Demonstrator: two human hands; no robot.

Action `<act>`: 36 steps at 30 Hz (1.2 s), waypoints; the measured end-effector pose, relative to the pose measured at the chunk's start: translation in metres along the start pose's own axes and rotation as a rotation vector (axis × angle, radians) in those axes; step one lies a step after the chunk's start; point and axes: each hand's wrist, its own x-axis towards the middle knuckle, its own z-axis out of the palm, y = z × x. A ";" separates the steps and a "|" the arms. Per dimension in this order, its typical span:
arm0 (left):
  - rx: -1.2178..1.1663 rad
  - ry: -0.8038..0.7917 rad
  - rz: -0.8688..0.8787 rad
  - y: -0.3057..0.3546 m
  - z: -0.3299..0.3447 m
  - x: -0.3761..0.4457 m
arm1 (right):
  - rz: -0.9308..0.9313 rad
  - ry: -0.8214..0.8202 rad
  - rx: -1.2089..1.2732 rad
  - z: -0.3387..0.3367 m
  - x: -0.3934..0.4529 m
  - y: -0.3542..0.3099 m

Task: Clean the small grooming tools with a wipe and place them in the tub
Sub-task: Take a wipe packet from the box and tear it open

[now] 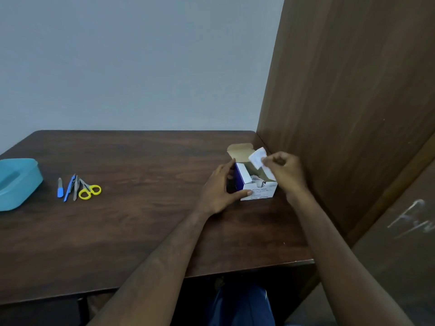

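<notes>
An open white and blue box of alcohol swabs (257,188) stands at the table's right side, its lid flap up. My left hand (220,188) grips the box's left side. My right hand (283,172) pinches a small white wipe packet (257,157) just above the box opening. Far to the left lie the grooming tools: yellow-handled scissors (89,190), grey tweezers (75,188), a blue slim tool (68,188) and a short blue-handled file (60,188). A teal plastic tub (21,182) sits at the left edge.
The dark wooden table (141,220) runs up to a grey wall at the back. A tall wooden panel (353,102) stands directly right of the box. The table's front edge lies near my forearms, with my blue-clad knees below.
</notes>
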 end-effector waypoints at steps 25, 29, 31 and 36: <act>-0.101 0.000 -0.006 -0.005 0.000 0.005 | 0.102 0.300 0.689 0.006 -0.025 0.063; -0.095 -0.007 -0.003 -0.006 0.001 0.006 | 0.127 0.345 0.720 0.003 -0.022 0.066; -0.107 -0.004 -0.004 -0.008 0.001 0.006 | 0.123 0.375 0.719 0.002 -0.021 0.067; -0.147 -0.017 0.013 -0.010 0.001 0.007 | 0.030 0.432 0.673 0.002 -0.025 0.065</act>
